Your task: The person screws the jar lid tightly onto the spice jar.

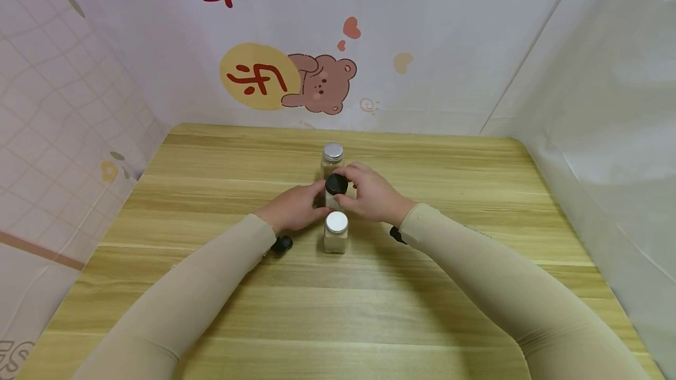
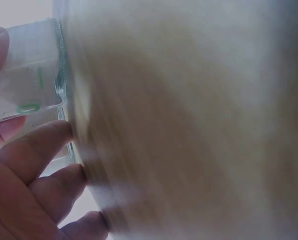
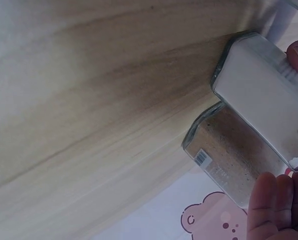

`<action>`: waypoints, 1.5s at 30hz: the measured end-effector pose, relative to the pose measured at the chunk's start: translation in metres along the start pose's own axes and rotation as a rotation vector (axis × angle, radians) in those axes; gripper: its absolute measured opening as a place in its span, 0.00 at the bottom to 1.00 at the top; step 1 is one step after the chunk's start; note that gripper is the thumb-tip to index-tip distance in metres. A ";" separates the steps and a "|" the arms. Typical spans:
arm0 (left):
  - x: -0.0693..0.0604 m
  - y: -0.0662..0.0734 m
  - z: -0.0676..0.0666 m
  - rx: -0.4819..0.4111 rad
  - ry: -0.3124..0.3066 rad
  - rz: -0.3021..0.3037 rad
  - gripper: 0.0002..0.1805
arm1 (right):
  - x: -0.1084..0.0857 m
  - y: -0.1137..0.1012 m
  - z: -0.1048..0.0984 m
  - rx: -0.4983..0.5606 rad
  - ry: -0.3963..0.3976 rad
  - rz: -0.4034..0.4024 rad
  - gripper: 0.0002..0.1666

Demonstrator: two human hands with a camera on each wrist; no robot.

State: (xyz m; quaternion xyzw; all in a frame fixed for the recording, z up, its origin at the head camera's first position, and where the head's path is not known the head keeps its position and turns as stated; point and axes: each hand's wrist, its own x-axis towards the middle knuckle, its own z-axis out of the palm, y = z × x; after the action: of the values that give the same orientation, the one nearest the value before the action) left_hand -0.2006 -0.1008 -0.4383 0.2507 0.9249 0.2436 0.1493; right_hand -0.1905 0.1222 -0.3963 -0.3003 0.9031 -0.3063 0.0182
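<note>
Saw the table [image 1: 338, 309] spread beneath all the fingers, and the backdrop [image 1: 449, 63] beyond them. Noted a right sleeve [image 1: 459, 257] and left sleeve [image 1: 206, 280] running back from the fingers. Found the right hand [image 1: 372, 192] clamped by thumb and forefinger on the top of the black-lidded jar [image 1: 337, 185]; found the left hand [image 1: 296, 207] pinching the same jar lower down, remaining fingers bent, slightly apart. Placed that jar between both sets of fingertips. Spotted the silver-lidded jar [image 1: 333, 154] just past the fingertips, and the white-lidded jar [image 1: 336, 239] just nearer than the left thumb. Made out a barcode label [image 3: 202, 158] near the right fingers.
</note>
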 end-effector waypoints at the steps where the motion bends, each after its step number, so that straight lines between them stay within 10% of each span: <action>1: 0.000 0.000 0.000 -0.002 0.000 -0.002 0.29 | 0.000 0.000 0.000 -0.006 0.001 -0.002 0.27; 45: 0.000 0.002 -0.002 -0.004 -0.013 -0.018 0.33 | 0.001 -0.001 -0.003 -0.045 -0.015 -0.013 0.31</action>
State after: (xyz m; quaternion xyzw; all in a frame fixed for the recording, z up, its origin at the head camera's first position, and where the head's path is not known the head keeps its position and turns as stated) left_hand -0.2000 -0.0998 -0.4355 0.2439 0.9257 0.2423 0.1581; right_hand -0.1914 0.1220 -0.3932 -0.3089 0.9077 -0.2836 0.0163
